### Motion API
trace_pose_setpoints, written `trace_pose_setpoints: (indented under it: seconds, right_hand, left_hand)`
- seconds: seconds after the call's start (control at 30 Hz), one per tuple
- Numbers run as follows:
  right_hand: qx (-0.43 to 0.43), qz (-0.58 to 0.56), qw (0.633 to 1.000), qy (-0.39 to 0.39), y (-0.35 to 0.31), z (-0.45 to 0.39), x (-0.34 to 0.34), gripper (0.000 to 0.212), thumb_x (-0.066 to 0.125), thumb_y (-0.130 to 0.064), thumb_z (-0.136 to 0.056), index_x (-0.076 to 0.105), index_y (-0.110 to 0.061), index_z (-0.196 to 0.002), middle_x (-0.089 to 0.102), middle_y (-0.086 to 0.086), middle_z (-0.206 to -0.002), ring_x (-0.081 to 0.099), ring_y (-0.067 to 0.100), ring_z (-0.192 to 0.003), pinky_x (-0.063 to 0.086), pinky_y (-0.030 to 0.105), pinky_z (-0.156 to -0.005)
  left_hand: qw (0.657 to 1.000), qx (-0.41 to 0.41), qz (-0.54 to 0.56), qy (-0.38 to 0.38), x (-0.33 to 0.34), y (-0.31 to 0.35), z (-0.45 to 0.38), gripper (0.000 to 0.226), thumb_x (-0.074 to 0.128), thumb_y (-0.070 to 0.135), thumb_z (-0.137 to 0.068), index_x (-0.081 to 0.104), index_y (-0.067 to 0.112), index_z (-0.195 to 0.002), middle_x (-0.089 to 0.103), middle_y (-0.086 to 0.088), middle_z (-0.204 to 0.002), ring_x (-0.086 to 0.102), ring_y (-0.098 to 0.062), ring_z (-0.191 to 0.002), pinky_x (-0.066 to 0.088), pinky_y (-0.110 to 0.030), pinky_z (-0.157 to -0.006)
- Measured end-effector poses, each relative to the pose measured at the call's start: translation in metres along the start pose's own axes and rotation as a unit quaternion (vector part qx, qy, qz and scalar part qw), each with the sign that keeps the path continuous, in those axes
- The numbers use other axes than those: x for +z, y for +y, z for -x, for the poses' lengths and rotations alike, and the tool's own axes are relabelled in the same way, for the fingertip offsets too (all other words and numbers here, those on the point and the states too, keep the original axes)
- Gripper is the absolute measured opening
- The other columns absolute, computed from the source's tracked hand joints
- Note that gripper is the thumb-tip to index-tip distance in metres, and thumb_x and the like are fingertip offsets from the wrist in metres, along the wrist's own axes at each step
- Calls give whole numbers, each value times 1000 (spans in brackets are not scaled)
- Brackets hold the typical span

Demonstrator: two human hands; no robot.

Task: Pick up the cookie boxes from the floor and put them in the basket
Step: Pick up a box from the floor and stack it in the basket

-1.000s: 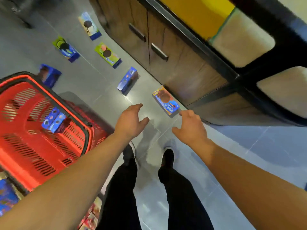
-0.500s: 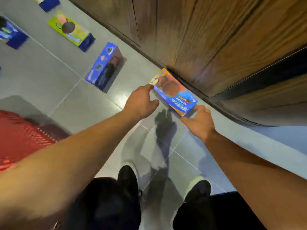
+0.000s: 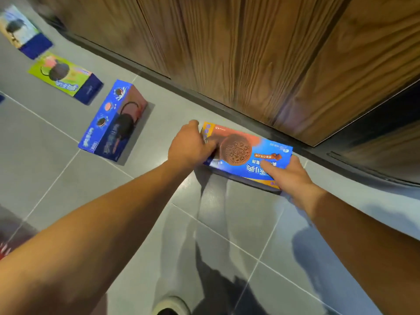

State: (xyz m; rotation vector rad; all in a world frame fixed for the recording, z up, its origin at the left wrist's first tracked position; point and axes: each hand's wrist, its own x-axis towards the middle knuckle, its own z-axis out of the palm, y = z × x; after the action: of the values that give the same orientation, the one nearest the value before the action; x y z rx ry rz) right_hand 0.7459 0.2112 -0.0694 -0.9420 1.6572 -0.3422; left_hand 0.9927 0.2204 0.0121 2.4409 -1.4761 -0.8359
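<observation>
Both hands are gripping 1 blue and orange cookie box (image 3: 246,153) at the centre of the frame, by the wooden cabinet (image 3: 250,53): the left hand (image 3: 189,145) is curling round its left end, the right hand (image 3: 287,176) is clasping its lower right corner. It looks barely raised from the floor (image 3: 141,183). In the upper left, 3 more boxes are lying unpicked: a blue box (image 3: 113,123), a green box (image 3: 66,77) and a pale box (image 3: 23,32). The basket is sitting almost entirely out of frame.

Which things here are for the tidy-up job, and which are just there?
For the job:
- orange-and-blue cookie box, held by left hand and right hand
- blue cookie box
- green cookie box
- farthest cookie box

Just there:
- wooden cabinet
- shoe
</observation>
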Motion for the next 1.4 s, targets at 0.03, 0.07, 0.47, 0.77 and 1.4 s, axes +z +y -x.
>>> trace_pose_setpoints:
  seconds: [0.03, 0.07, 0.47, 0.77, 1.4]
  right_hand:
    - [-6, -2, 1000, -29, -1, 0, -6, 91, 88, -62, -39, 60, -25, -116, 74, -5, -102, 73, 18, -90, 58, 45, -83]
    - [-2, -4, 999, -51, -13, 13, -9, 83, 89, -49, -46, 60, -22, -119, 74, -2, -103, 73, 20, -91, 57, 46, -85]
    - [40, -59, 993, -94, -35, 54, -9, 35, 79, -35, -77, 68, -23, -108, 76, 1, -96, 72, 26, -94, 50, 55, -95]
    - [-37, 72, 997, 4, -161, 213, -28, 60, 71, -47, -83, 46, -20, -131, 64, -4, -109, 65, 8, -87, 52, 28, -74]
    - [-652, 583, 484, -44, -445, 637, -114, 86, 78, -28, -62, 46, -14, -141, 47, 14, -143, 42, 43, -130, 23, 61, -109]
  left_hand:
    - [998, -32, 31, -33, 3, -9, 4, 65, 64, 55, -74, 53, 10, -121, 64, -10, -106, 60, -30, -100, 46, -35, -82]
    - [992, -62, 74, -78, 6, -17, 10, 62, 62, 58, -71, 58, 14, -114, 68, -6, -102, 62, -27, -98, 49, -35, -86]
    - [915, -80, 358, -169, 0, -44, 36, 21, 61, 46, -88, 67, 29, -100, 73, 7, -96, 69, -10, -89, 55, -33, -86]
    - [833, -257, 464, -157, -135, -18, 165, 40, 63, 49, -84, 65, 18, -110, 75, -3, -99, 72, -22, -88, 58, -38, -81]
    - [686, -341, 637, -82, -546, 105, 521, 37, 56, 53, -84, 63, 18, -74, 58, 0, -57, 55, -15, -49, 47, -22, -45]
